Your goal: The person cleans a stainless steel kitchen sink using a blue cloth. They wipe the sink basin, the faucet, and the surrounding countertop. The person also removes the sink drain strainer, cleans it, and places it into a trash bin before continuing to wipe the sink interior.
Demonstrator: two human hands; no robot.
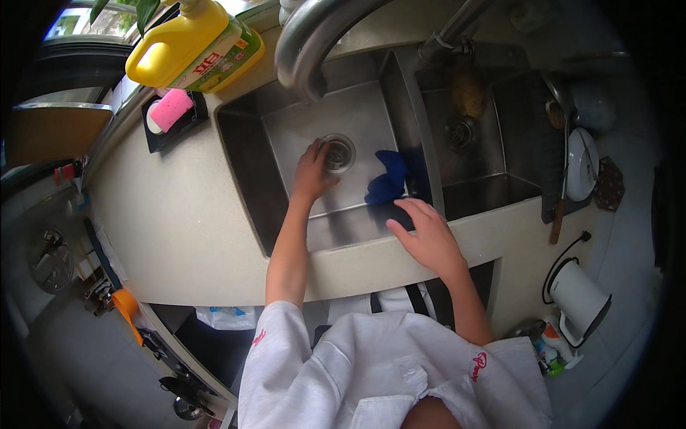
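My left hand (pixel 312 171) reaches down into the larger steel sink basin (pixel 361 100). Its fingertips are at the edge of the round drain (pixel 340 154), thumb spread away from the fingers, and nothing shows in its grasp. Over the basin's front edge hovers my right hand (pixel 429 232), fingers stretched and thumb apart, holding nothing. A crumpled dark blue cloth (pixel 388 179) lies on the basin's right side, just beyond my right fingertips and apart from them.
A grey faucet (pixel 304 57) arches over the basin. To the left stand a yellow jug (pixel 189 50) and a black tray (pixel 168 137) with a pink sponge (pixel 171 109). The smaller basin (pixel 493 182) is to the right, with a white kettle (pixel 577 297) beyond the counter (pixel 171 214).
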